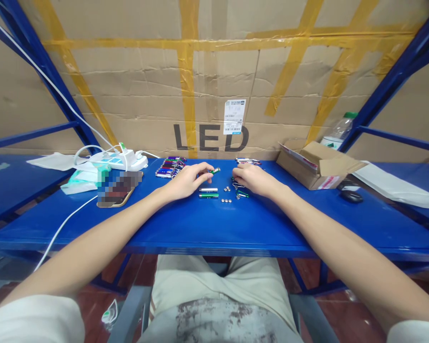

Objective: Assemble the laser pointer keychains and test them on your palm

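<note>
Pinching a small green-and-silver piece [215,170] in our left grip [188,181], we have our right grip [254,178] by metal clips [243,194] and cannot tell whether it holds anything

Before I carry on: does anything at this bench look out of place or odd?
A see-through item lies on the floor, lower left of the picture, perhaps dropped. The small silver discs sit grouped, seemingly not spilled.
</note>
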Demonstrator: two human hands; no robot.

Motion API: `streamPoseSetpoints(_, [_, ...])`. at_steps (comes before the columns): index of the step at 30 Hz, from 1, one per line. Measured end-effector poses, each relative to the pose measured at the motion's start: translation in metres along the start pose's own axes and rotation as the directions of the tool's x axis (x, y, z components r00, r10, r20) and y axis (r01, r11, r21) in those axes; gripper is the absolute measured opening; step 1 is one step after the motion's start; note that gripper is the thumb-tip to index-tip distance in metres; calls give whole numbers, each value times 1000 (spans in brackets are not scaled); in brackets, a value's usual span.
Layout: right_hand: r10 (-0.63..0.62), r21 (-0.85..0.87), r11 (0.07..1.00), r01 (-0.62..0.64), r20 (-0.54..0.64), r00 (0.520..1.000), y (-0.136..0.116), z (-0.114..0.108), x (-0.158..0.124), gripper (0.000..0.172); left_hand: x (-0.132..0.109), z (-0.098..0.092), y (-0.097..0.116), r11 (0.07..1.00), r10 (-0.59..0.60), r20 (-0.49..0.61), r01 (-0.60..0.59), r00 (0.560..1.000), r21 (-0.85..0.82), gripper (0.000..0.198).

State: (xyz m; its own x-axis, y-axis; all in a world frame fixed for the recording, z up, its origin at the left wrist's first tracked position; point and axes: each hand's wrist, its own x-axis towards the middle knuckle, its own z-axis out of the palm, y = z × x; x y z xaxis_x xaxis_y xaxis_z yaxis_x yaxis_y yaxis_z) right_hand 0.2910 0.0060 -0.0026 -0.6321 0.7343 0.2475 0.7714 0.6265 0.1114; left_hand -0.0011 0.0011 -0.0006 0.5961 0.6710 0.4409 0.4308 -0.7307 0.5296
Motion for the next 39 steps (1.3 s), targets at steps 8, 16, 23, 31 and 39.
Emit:
streamPoseSetpoints(8, [19,-6,1000,-19,-25,1000,-1,3,1,21,0,0,1,1000,-7,-7,7,1000,16,30])
streamPoseSetpoints(16, [97,277,960,-37,-204,974,2,5,1,14,0,-1,0,998,-16,-7,16,1000,57,30])
streamPoseSetpoints(23, [109,325,945,-22,-252,962,-7,6,5,19,2,-2,-13,954,-76,16,68,997,292,28])
streamPoseSetpoints(31, [172,288,950,-117,-173,970,-4,6,5,22,4,0,-19,953,-108,39,92,993,290,34])
streamPoseSetpoints(39, [155,247,961,-122,-121,980,-4,9,6,24,6,3,-26,954,-75,62,54,995,295,34])
